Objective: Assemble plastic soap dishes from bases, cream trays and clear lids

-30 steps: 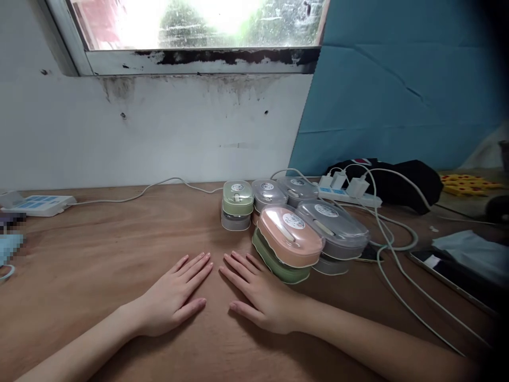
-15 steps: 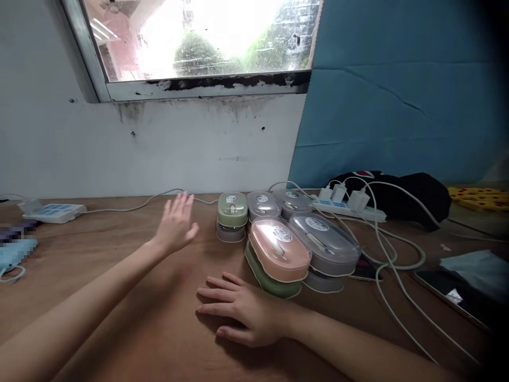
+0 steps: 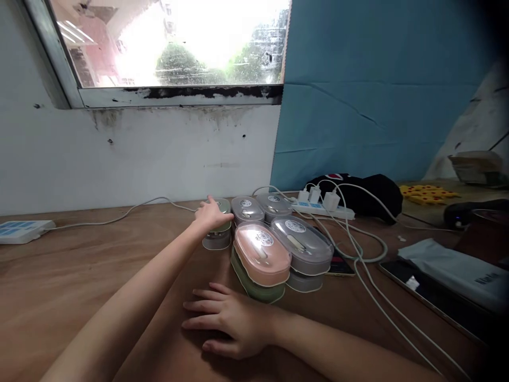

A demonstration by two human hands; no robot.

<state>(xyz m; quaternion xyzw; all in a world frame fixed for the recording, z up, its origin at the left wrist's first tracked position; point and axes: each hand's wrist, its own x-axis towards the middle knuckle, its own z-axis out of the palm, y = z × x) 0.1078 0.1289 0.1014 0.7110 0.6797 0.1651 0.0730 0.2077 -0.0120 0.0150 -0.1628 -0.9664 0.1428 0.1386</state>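
My left hand (image 3: 210, 214) stretches forward and lies over a small green box (image 3: 224, 226), its fingers curled round the lid. That box is stacked on a grey one (image 3: 217, 243) near the wall. My right hand (image 3: 228, 322) rests flat on the wooden table (image 3: 59, 286), fingers spread, holding nothing. Just beyond its fingertips a pink box (image 3: 261, 253) sits on a darker green box (image 3: 250, 285). Beside them stands a clear grey box (image 3: 302, 243), with two more grey boxes (image 3: 247, 209) behind.
A white power strip (image 3: 326, 208) with chargers and looping white cables (image 3: 369, 254) lies to the right, by a black cloth (image 3: 371, 192). A phone (image 3: 429, 294) and a white packet (image 3: 453, 268) lie far right. Another power strip (image 3: 19, 231) sits far left.
My left hand left the table, swung forward and right, and closed over the small green box. My right hand stayed flat. The view shifted to the right.
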